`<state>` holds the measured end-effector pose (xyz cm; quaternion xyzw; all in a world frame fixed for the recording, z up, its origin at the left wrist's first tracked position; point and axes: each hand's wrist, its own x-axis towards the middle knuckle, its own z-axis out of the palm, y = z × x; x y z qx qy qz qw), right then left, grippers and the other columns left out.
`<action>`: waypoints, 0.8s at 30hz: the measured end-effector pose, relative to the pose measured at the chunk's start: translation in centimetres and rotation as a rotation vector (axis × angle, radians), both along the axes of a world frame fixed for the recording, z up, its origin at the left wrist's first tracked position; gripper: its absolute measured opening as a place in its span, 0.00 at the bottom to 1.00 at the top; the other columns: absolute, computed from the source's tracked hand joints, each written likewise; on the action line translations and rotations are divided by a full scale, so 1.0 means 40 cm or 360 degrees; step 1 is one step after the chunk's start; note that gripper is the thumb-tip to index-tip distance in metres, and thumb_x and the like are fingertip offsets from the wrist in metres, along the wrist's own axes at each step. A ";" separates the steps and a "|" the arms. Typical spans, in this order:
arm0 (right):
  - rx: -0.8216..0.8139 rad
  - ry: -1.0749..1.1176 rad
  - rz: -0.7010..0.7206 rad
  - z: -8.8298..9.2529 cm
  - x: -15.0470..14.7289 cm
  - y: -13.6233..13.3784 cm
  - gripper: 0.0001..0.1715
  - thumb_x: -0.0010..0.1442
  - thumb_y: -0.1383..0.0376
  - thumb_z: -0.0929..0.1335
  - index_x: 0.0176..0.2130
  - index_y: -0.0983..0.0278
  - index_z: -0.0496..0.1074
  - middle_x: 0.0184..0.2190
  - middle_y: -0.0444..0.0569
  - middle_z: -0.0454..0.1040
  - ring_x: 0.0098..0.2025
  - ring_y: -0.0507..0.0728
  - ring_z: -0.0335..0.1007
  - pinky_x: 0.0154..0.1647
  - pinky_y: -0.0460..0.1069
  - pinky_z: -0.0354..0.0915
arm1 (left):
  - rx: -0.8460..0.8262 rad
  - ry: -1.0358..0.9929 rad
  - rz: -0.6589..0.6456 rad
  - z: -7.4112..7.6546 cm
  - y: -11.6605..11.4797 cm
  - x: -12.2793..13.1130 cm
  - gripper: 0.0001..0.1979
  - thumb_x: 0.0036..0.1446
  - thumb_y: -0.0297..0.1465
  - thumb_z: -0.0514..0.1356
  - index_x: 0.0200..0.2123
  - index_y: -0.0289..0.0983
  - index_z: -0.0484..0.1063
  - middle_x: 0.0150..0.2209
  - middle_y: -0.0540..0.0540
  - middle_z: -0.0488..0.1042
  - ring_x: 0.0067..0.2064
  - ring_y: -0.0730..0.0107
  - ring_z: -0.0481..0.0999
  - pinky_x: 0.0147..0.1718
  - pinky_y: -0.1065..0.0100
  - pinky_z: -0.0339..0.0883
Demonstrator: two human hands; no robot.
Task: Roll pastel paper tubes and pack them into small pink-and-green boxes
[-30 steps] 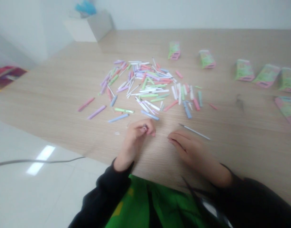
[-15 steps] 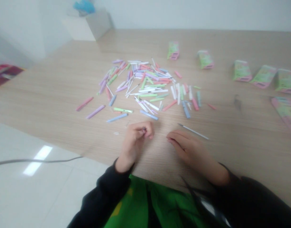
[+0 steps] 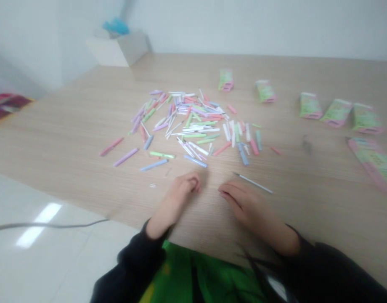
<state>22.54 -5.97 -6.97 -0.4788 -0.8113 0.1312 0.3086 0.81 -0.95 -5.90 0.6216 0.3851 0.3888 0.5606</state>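
My left hand (image 3: 182, 190) is closed near the table's front edge, its fingers curled in; whatever it may hold is hidden. Close by on the right, my right hand (image 3: 240, 197) rests with thumb and fingers pressed together, and anything between them is too small to make out. A thin pen refill (image 3: 253, 182) with a dark tip lies just beyond my right fingers. Past both hands spread many loose pen parts, among them a blue barrel (image 3: 195, 161), a green barrel (image 3: 162, 155) and several white refills (image 3: 193, 131). A small clear piece (image 3: 152, 185) lies left of my left hand.
Several green-and-pink boxes (image 3: 310, 105) stand along the back right, with a flat pink-and-green packet (image 3: 372, 162) nearer. A white box (image 3: 117, 50) with something blue (image 3: 117, 26) on top sits at the back left. A cable (image 3: 51, 225) runs over the floor at left.
The view has tilted, so the table things sit lower in the picture. My left hand has turned with its fingers more downward; my right hand keeps its pinched pose.
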 end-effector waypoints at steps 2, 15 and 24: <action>-0.0023 0.0002 -0.0013 -0.001 -0.002 0.000 0.12 0.71 0.71 0.61 0.42 0.62 0.74 0.39 0.52 0.81 0.40 0.58 0.80 0.42 0.52 0.77 | 0.0020 0.0108 0.0066 0.011 0.003 -0.005 0.16 0.66 0.37 0.48 0.25 0.40 0.61 0.27 0.48 0.65 0.33 0.63 0.67 0.37 0.62 0.63; 0.0149 0.0024 -0.0034 -0.014 0.002 0.001 0.14 0.69 0.74 0.61 0.42 0.62 0.73 0.36 0.51 0.81 0.38 0.58 0.81 0.40 0.51 0.79 | 0.0586 0.0789 0.0015 0.032 0.030 0.016 0.14 0.71 0.34 0.52 0.43 0.38 0.77 0.42 0.41 0.79 0.45 0.58 0.78 0.47 0.60 0.71; 0.0109 0.0023 -0.0036 -0.020 -0.005 0.000 0.15 0.69 0.74 0.60 0.40 0.64 0.74 0.36 0.52 0.81 0.38 0.59 0.80 0.39 0.53 0.78 | 0.0905 0.1866 0.0116 -0.072 0.017 0.075 0.22 0.69 0.27 0.54 0.64 0.41 0.71 0.63 0.35 0.72 0.61 0.41 0.71 0.55 0.40 0.66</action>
